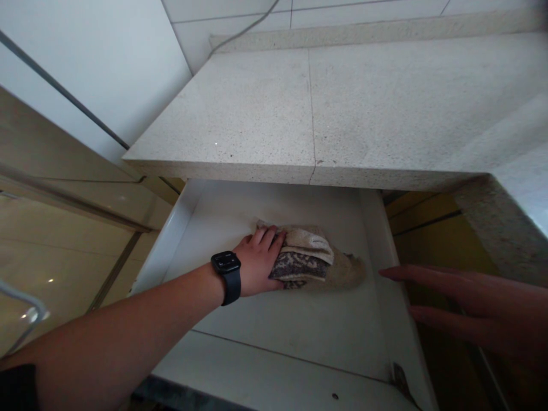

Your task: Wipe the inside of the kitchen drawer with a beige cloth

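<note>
A crumpled beige cloth (310,242) with a dark patterned band lies on the bottom of a pulled-out white drawer (257,322). My left hand (259,257), with a black watch on its wrist, grips the cloth's left end, its fingers and thumb around the folds. The fingertips are partly hidden by the fabric. At the right, my right hand (483,308) hovers by the drawer's right wall, fingers stretched out and apart, holding nothing.
A speckled stone countertop (257,114) overhangs the back of the drawer. A grey cable (252,25) runs down the tiled wall to it. At the left stands a white appliance or cabinet (98,51). A metal bracket (400,377) sits at the drawer's front right corner.
</note>
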